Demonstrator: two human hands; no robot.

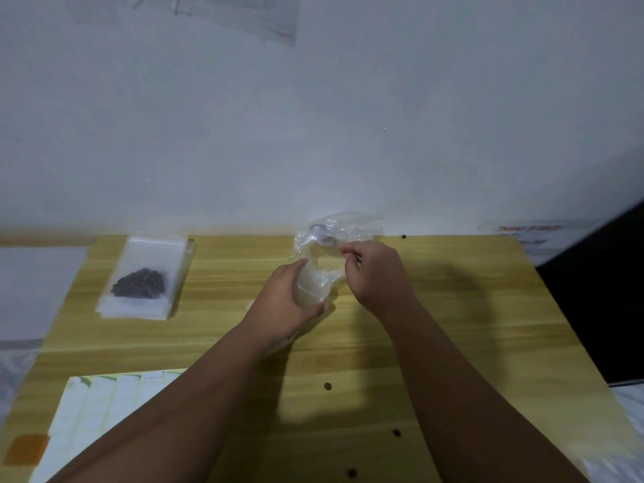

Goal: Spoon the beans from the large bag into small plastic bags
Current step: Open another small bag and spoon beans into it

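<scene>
My left hand [282, 305] grips the lower part of a clear plastic bag [313, 284] that stands upright near the table's far edge. Its crumpled top [348, 224] rises above both hands. My right hand [373, 273] pinches the handle of a metal spoon. The spoon's bowl [322, 235] shows through the plastic at the bag's top. I cannot tell whether beans lie in the spoon. A small clear bag holding dark beans [139, 282] lies flat on a stack of empty bags [115, 308] at the far left.
The wooden table [453, 325] carries several loose beans, such as one bean [327, 386] near the middle and another bean [396, 432] nearer me. A white label sheet [97, 413] with an orange tag [26, 447] lies front left. A white wall stands behind the table.
</scene>
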